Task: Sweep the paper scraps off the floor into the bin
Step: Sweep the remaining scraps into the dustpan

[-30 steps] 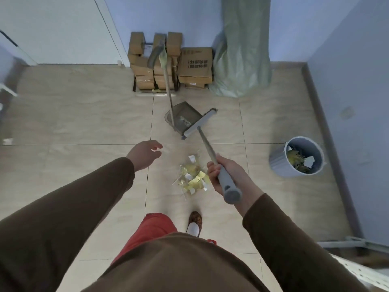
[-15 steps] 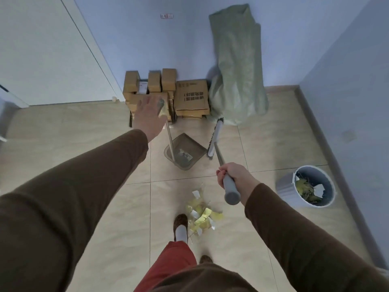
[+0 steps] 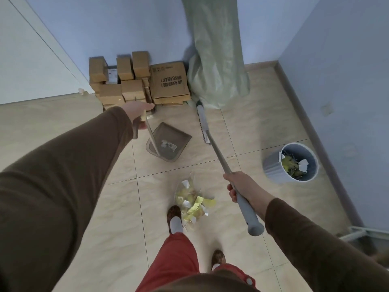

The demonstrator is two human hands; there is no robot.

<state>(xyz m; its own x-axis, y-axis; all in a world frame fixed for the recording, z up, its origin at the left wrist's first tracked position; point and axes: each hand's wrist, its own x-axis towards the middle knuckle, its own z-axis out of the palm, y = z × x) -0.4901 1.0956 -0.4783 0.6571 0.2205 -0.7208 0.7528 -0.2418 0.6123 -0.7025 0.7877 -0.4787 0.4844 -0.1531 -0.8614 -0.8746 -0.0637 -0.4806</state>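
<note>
Paper scraps, yellow and white, lie heaped on the tiled floor just ahead of the person's leading foot. The left hand reaches forward and closes around the top of the dustpan handle; the grey dustpan stands beyond the heap, a few scraps inside it. The right hand is wrapped firmly around the broom handle, and the broom head is turned edge-on on the floor beside the dustpan, near a green sack leaning against the far wall. Cardboard boxes are stacked against that wall to the sack's left. The blue bin stands close to the right wall, well apart from the heap, already holding scraps.
</note>
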